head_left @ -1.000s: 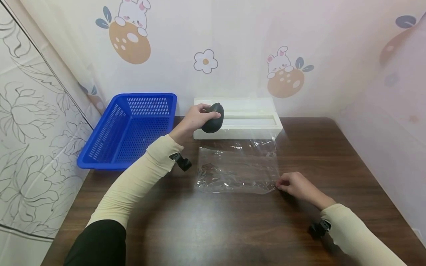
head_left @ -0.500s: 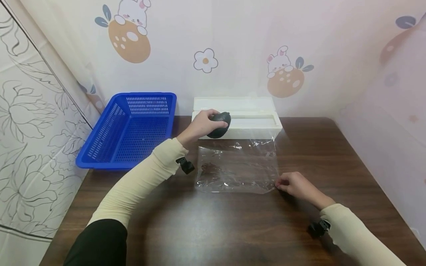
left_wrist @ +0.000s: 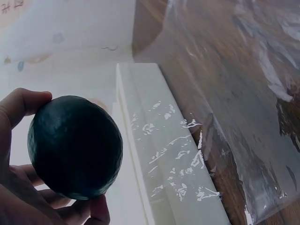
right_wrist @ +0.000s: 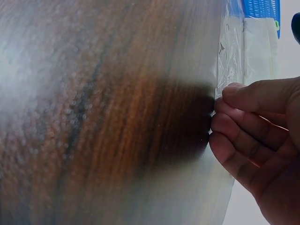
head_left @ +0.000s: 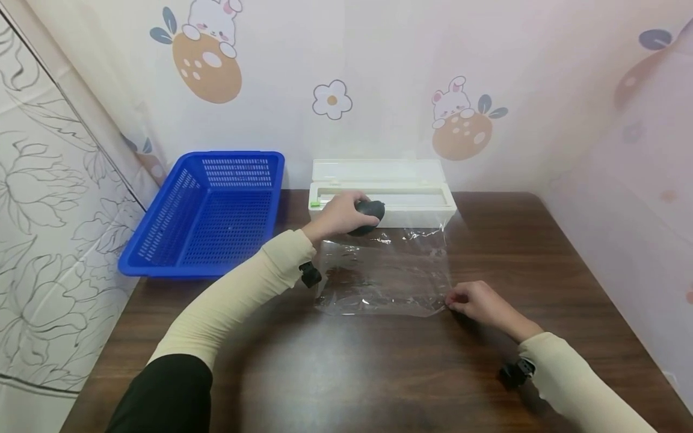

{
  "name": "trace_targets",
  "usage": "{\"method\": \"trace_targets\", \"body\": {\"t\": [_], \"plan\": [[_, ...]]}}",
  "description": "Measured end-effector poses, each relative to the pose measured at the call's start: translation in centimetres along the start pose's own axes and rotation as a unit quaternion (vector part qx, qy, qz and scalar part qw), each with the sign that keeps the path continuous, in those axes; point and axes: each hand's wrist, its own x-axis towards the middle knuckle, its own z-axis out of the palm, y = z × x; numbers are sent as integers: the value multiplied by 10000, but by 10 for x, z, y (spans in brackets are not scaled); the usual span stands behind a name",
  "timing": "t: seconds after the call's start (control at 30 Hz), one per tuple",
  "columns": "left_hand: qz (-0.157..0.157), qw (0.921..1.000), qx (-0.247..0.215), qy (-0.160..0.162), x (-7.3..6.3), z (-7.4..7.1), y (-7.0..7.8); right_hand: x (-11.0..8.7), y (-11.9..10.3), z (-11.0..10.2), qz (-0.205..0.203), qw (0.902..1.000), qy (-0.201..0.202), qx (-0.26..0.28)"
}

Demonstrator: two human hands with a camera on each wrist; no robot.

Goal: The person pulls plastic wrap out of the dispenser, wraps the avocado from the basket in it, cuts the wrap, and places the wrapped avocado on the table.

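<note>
Head view has the left hand (head_left: 341, 215) grasping a dark fruit (head_left: 371, 209), fingers and thumb wrapped about its sides, and holding it above the front edge of a white box (head_left: 414, 218); how high it hangs is hard to judge from this angle. The right hand (head_left: 479, 302) pinches the near right corner of a clear film (head_left: 384, 276), which runs from the box toward the person over the wooden counter (head_left: 346, 367). In the right wrist view its fingertips meet at the sheet's edge, close to the wood. Creases and glints cross the film, and no hand holds its near left corner. That loose corner looks the likeliest trouble: a tug from the right alone could skew the sheet or fold it onto itself. Set down carelessly, the fruit might roll on its rounded side, and a finger brushing the film could make it cling and bunch. A hard pull might also drag the box, since nothing visible anchors it. Behind, the box's raised lid (head_left: 379, 171) stands before a patterned curtain (head_left: 387, 120), a green tab (head_left: 315, 204) marks the box's left end, and a blue basket (head_left: 130, 266) sits apart to the left.
</note>
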Motion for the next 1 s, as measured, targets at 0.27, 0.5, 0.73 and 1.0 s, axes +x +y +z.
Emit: {"method": "trace_targets", "body": {"t": [0.27,0.5,0.73,1.0], "plan": [[108,9965,747,-347,6,14,0,0,0,1,-74,9999,125,13],[254,9922,1133,-464,6,26,-1,-1,2,2,5,9999,99,54],[339,9874,1503,-366,8,38,-4,-1,1,0,93,9999,-21,36],[458,9825,1783,-273,9,53,-6,-1,0,1,66,9999,74,58]]}}
